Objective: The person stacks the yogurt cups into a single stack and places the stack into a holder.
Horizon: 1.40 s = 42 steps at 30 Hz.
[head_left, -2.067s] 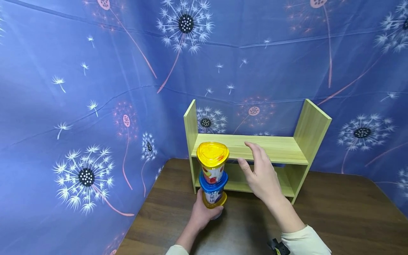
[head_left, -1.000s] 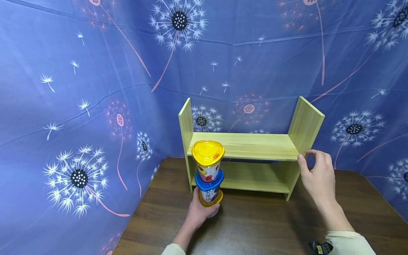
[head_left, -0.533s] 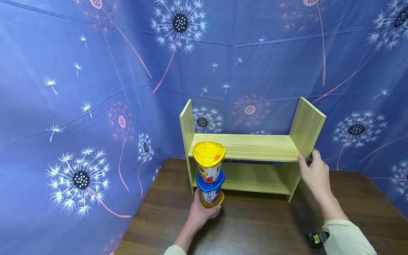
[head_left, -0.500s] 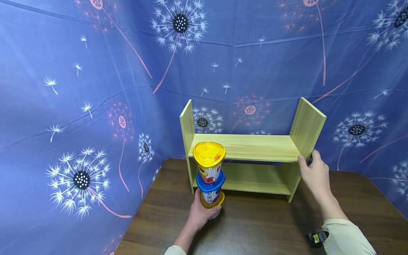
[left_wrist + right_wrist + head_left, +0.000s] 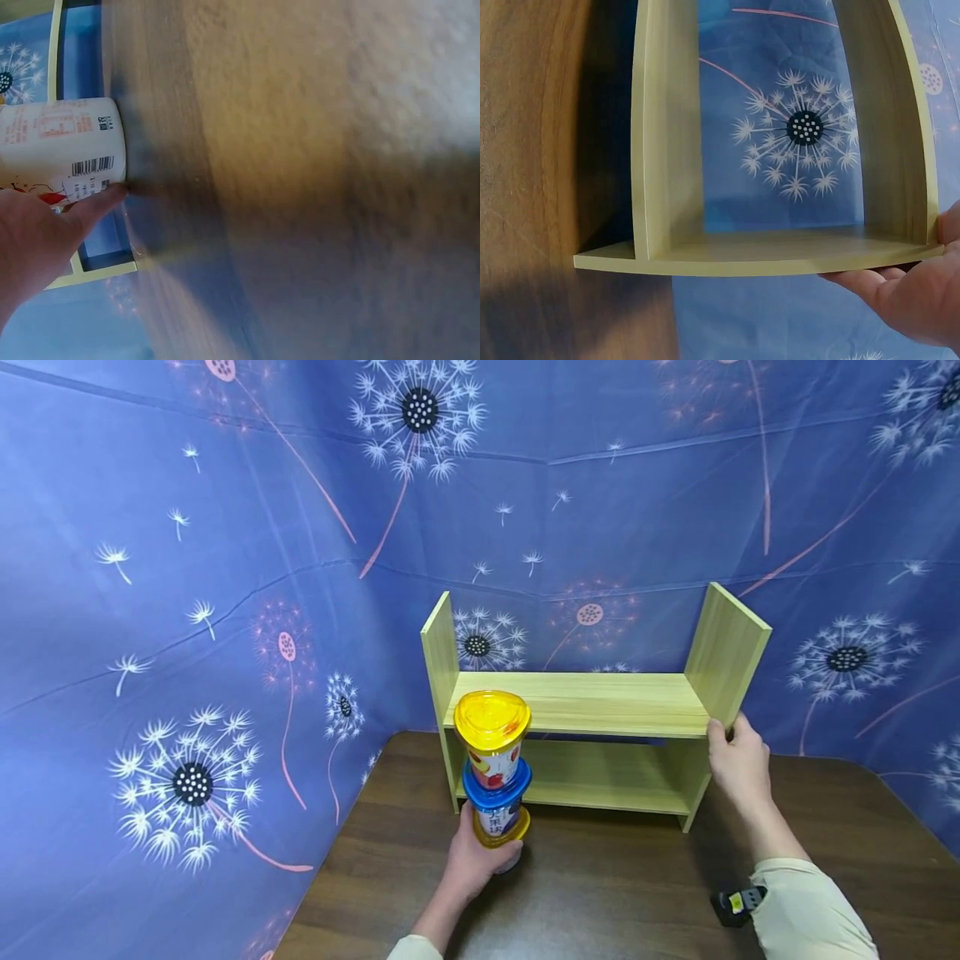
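At the worktop (image 5: 600,902), I see the left hand (image 5: 472,860) gripping the cup stack (image 5: 496,783) low, likely for balance; the right hand (image 5: 740,765) seemingly pinches the shelf's (image 5: 592,703) side.

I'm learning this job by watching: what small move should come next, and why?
Probably shift the shelf slightly with the right hand: its fingers grip the shelf's right side panel, while the left hand is occupied, holding the stacked cups.

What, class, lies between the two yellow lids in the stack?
From the top: a fruit-printed cup, a blue lid, then a second cup, as the head view shows.
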Each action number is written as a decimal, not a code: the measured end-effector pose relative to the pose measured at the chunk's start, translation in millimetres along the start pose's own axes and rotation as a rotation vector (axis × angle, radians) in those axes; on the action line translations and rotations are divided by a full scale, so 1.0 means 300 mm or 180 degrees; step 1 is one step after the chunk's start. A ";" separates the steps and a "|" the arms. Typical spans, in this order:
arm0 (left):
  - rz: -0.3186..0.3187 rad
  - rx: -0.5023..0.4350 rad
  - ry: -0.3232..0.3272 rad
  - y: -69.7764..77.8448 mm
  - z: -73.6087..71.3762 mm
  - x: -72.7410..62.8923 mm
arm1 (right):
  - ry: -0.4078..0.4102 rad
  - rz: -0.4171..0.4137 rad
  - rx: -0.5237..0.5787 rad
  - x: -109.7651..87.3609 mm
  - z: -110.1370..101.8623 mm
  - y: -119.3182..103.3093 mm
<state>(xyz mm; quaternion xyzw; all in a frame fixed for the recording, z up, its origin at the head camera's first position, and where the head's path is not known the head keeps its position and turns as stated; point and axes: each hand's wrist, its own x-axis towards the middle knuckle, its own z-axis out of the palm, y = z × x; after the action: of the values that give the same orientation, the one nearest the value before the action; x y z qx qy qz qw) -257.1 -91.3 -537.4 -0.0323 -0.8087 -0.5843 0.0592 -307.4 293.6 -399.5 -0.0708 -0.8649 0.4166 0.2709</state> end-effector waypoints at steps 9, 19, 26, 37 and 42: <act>0.0023 0.0047 -0.0013 -0.014 -0.007 -0.006 | -0.0045 -0.0037 -0.0009 -0.012 0.008 0.005; 0.0053 0.0035 -0.0035 -0.024 -0.010 -0.012 | -0.0152 0.0004 0.0034 -0.019 0.015 0.011; 0.0120 0.0109 -0.0095 -0.005 -0.006 -0.007 | -0.0127 -0.0033 0.0064 -0.021 0.006 0.001; 0.0193 0.0094 -0.0165 0.061 0.013 -0.002 | -0.0104 -0.0022 0.0089 -0.016 -0.006 0.003; 0.0263 0.0157 -0.0160 0.086 0.011 -0.001 | -0.0067 -0.0009 0.0096 -0.016 -0.007 0.006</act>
<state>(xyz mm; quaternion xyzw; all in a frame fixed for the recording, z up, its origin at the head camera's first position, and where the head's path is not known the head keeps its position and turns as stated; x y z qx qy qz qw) -253.8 -80.1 -514.1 -0.0789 -0.8220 -0.5603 0.0638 -302.4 294.3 -401.7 -0.0611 -0.8614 0.4300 0.2634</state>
